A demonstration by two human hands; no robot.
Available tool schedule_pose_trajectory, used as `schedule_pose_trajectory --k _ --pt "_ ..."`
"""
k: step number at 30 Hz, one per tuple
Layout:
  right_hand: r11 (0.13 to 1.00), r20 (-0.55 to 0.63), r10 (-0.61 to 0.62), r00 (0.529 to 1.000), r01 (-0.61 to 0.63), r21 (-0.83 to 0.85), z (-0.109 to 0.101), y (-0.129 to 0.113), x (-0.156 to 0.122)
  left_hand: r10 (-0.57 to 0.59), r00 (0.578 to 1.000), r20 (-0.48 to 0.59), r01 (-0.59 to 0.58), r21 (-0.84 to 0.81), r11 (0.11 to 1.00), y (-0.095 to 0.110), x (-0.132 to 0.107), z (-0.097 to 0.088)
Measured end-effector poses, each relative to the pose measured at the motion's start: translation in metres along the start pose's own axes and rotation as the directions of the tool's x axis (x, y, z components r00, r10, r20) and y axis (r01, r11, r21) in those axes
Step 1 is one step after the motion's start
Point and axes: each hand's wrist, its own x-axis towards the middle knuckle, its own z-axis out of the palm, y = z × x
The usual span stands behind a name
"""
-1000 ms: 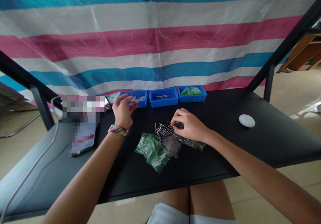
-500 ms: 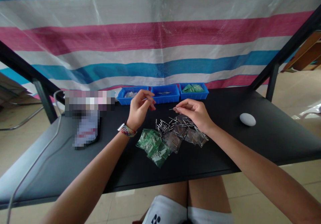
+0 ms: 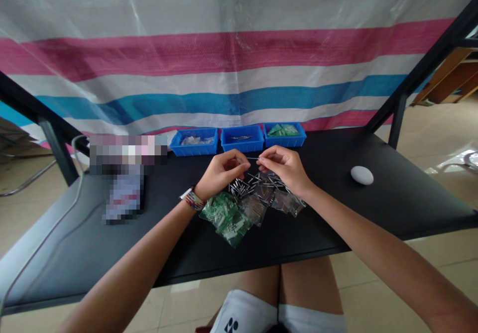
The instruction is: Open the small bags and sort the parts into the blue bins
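Between my two hands, just above the black table, stretches a thin metal pin [image 3: 253, 159]. My right hand [image 3: 284, 166] pinches its right end. My left hand [image 3: 226, 171], with a woven band at the wrist, has its fingers closed at the pin's left end; the exact contact is hidden by the fingertips. Below the hands lies a loose pile of metal pins [image 3: 241, 187], partly covered by the hands. Small clear bags [image 3: 254, 208] with brownish contents and green bags [image 3: 226, 218] with pale pieces lie nearer to me.
Along the back stand three blue bins: the left bin [image 3: 194, 150] holds clear pieces, the middle bin [image 3: 242, 145] a few metal pins, the right bin [image 3: 286, 140] green packets. A white mouse-shaped object [image 3: 362, 175] lies right. A cable [image 3: 70, 208] crosses the table's left side.
My left hand has come down and right from in front of the left and middle bins to meet the pin. My right hand still holds the pin. The view has shifted slightly.
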Motion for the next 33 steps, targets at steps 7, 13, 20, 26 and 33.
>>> schedule_pose_trajectory --k 7,13,20,26,33 --pt "0.999 0.054 0.018 0.998 -0.016 -0.030 0.001 -0.003 -0.003 0.025 1.000 -0.006 -0.025 0.030 0.999 -0.003 0.001 -0.004" --pt "0.999 0.066 0.043 0.997 -0.043 -0.007 0.000 -0.004 -0.002 0.028 1.000 -0.002 -0.028 0.018 0.999 -0.002 0.000 -0.002" --pt "0.997 0.058 0.070 0.996 -0.071 0.014 0.000 0.000 0.000 0.013 1.000 -0.017 -0.012 0.019 1.000 0.001 0.000 -0.001" --pt "0.998 0.039 0.056 0.998 -0.055 -0.010 0.000 0.005 0.000 -0.034 0.999 0.025 0.032 0.042 0.999 -0.001 0.000 0.001" --pt "0.999 0.005 -0.010 1.000 0.011 -0.042 -0.005 0.005 0.001 -0.013 0.891 -0.453 0.046 0.063 0.997 -0.012 0.012 -0.008"
